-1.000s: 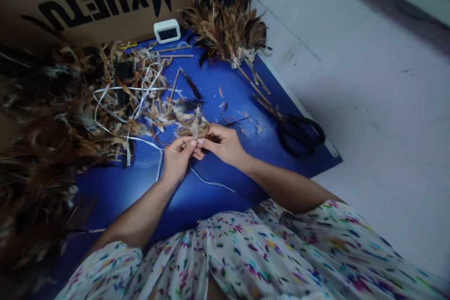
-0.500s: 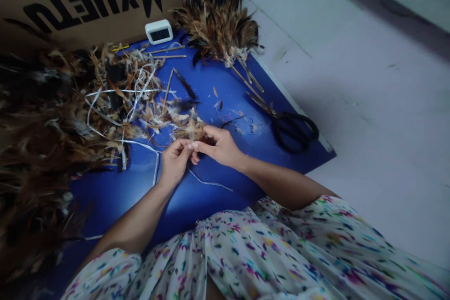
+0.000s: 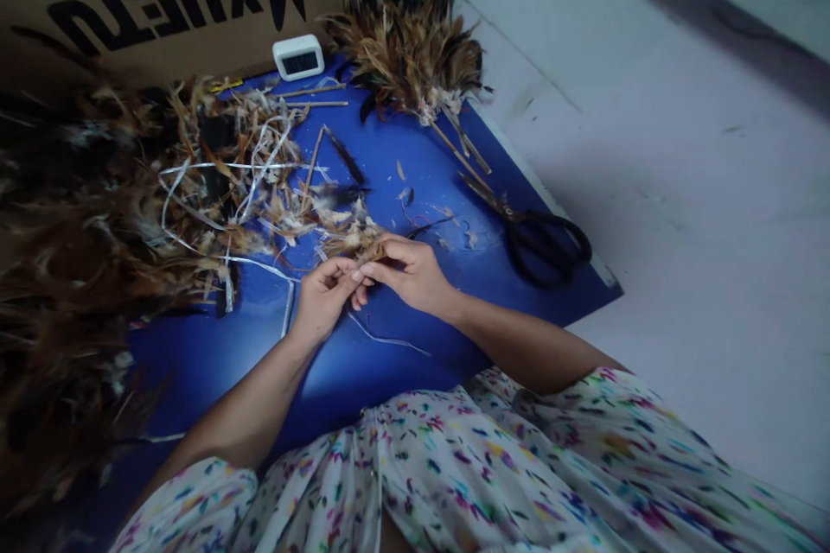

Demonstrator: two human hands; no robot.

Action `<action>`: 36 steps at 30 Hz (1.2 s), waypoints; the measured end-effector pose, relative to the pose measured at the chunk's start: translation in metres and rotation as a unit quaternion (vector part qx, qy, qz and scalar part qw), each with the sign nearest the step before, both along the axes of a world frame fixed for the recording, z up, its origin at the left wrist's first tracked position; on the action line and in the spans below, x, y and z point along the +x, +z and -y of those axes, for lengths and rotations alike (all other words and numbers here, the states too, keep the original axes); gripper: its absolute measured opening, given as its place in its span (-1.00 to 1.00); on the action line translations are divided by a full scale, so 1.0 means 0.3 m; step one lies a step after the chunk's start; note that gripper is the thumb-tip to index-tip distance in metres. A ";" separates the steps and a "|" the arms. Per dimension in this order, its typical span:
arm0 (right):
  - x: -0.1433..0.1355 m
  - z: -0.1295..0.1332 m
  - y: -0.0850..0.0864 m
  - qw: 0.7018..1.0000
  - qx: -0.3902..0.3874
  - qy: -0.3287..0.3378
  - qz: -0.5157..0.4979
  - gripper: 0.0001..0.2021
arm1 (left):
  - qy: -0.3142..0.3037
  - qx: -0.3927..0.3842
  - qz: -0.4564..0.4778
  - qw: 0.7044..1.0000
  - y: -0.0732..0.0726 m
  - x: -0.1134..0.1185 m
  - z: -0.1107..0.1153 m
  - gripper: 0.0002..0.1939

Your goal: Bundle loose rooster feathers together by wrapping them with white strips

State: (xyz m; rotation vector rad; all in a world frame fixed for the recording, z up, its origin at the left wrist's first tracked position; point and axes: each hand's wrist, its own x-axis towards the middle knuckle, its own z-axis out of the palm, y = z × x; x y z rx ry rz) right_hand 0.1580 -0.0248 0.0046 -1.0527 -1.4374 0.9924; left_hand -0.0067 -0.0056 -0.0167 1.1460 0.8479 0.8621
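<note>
My left hand [image 3: 322,301] and my right hand [image 3: 413,274] meet at the fingertips over the blue tabletop [image 3: 382,380]. A small tuft of brown feathers [image 3: 371,254] is pinched in my right fingers. The left thumb and finger are pressed together at the base of that tuft; anything between them is too small to make out. Just beyond the hands lie loose pale-brown feathers [image 3: 350,223]. A thin pale strand [image 3: 389,339] rests on the table below my fingers.
A large feather heap [image 3: 97,251] covers the left side, with white ribbon [image 3: 259,164] across it. Black-handled scissors [image 3: 545,246] lie at right. Behind are a feather bundle on sticks [image 3: 415,47], a white digital clock [image 3: 299,58] and a cardboard box [image 3: 175,43].
The right hand has shifted slightly at the tuft, and more of the brown feathers shows between its fingers. The whole view has moved a little.
</note>
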 end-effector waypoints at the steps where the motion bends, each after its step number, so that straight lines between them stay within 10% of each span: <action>1: 0.001 -0.001 0.003 1.000 0.002 0.000 0.006 -0.75 | 0.005 -0.010 0.010 1.000 0.002 0.001 -0.001 -0.77; 10: 0.101 -0.065 0.013 0.979 0.009 -0.150 0.135 -0.91 | 0.148 -0.034 0.098 0.984 0.020 0.013 -0.018 -0.66; 21: 0.122 -0.079 -0.043 0.892 0.028 -0.091 0.441 -0.97 | 0.218 -0.033 0.112 0.969 0.026 0.010 -0.033 -0.64; 36: 0.145 -0.092 -0.006 0.945 0.053 -0.192 0.258 -0.92 | 0.205 -0.030 0.114 0.972 0.025 0.009 -0.035 -0.64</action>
